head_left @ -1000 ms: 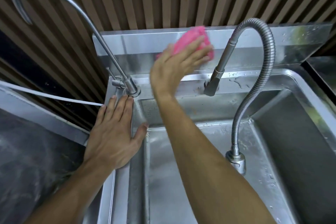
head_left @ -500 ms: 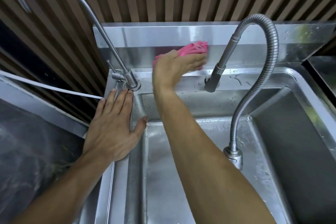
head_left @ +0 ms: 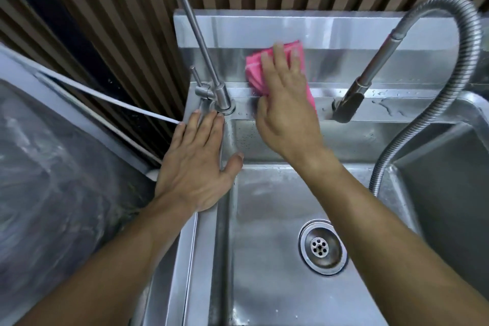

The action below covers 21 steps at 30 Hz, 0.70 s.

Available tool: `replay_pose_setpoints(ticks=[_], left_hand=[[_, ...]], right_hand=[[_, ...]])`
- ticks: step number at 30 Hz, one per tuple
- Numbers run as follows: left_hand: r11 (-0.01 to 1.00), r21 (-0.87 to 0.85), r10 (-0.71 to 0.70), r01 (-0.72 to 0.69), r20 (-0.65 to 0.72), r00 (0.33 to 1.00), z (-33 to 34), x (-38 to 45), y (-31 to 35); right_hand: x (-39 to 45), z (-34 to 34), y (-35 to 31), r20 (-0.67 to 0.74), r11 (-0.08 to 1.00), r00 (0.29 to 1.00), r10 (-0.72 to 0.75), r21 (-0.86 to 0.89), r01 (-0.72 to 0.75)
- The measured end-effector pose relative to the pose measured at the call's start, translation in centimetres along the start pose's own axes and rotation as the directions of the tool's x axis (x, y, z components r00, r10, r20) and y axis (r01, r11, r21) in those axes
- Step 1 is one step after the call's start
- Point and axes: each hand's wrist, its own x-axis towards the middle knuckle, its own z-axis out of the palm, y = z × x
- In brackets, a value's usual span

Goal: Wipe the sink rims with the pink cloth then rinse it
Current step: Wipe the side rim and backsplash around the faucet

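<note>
My right hand (head_left: 284, 103) presses the pink cloth (head_left: 255, 69) flat against the steel backsplash and the back rim (head_left: 397, 107) of the stainless sink, between the two taps. Most of the cloth is hidden under my fingers and palm. My left hand (head_left: 195, 164) lies flat with fingers spread on the sink's left rim (head_left: 209, 246), fingertips touching the base of the thin gooseneck tap (head_left: 209, 66). It holds nothing.
A flexible coiled-hose tap (head_left: 434, 42) arches over the right side, its spray head resting on the back rim. The basin's drain (head_left: 321, 246) lies below my right forearm. A second basin (head_left: 449, 193) is at right. A white hose (head_left: 105, 99) and dark counter (head_left: 53, 180) are at left.
My right hand has slid the pink cloth down from the top of the backsplash onto its lower face and the back rim. The camera has tilted down, showing the drain. My left hand stayed put.
</note>
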Motion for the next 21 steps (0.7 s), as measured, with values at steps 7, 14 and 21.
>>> replay_pose_setpoints(ticks=[7,14,21], left_hand=[[1.000,-0.004,0.001,-0.001,0.005,1.000,-0.3,0.0,-0.1],[1.000,-0.004,-0.002,0.002,0.011,1.000,-0.3,0.0,0.0],[1.000,0.024,0.008,-0.009,0.019,1.000,-0.7,0.0,0.1]], right_hand=[[-1.4,-0.1,2.9,0.271,0.961,0.960,0.076,-0.275,0.001],[-1.7,4.6,-1.2,-0.148,0.858,0.921,0.361,-0.333,-0.390],[-2.8,3.1,1.7,-0.076,0.900,0.986,0.147,-0.403,-0.165]])
